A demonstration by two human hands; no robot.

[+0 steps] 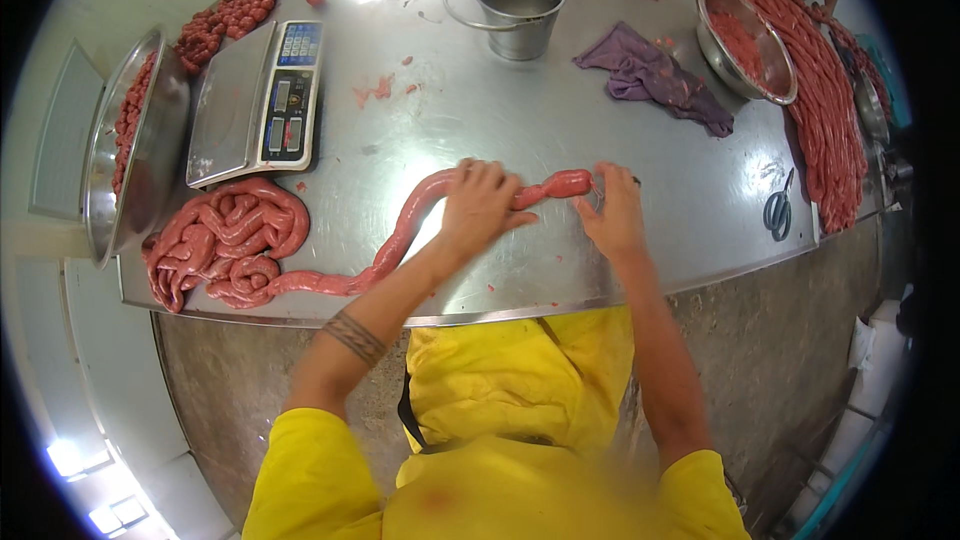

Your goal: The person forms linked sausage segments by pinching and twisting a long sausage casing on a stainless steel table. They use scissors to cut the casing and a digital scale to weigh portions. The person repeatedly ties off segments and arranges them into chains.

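Observation:
A long, raw red sausage rope (398,230) curves across the steel table from a coiled pile at the left. My left hand (480,202) lies over it with its fingers curled around the casing. Beyond those fingers the rope narrows, then swells into a short, plump link (568,183) at its end. Beside that tip is my right hand (615,215), thumb and forefinger apart on either side of it. A thin pale strand shows at the tip, close to the right fingers; whether they touch it is too small to tell.
Left stand a digital scale (235,105) and a steel basin (150,150) of small sausages. A steel bucket (520,12), a purple cloth (655,80) and a bowl of minced meat (745,45) lie beyond. Scissors (778,208) rest at right, near long sausages (825,130).

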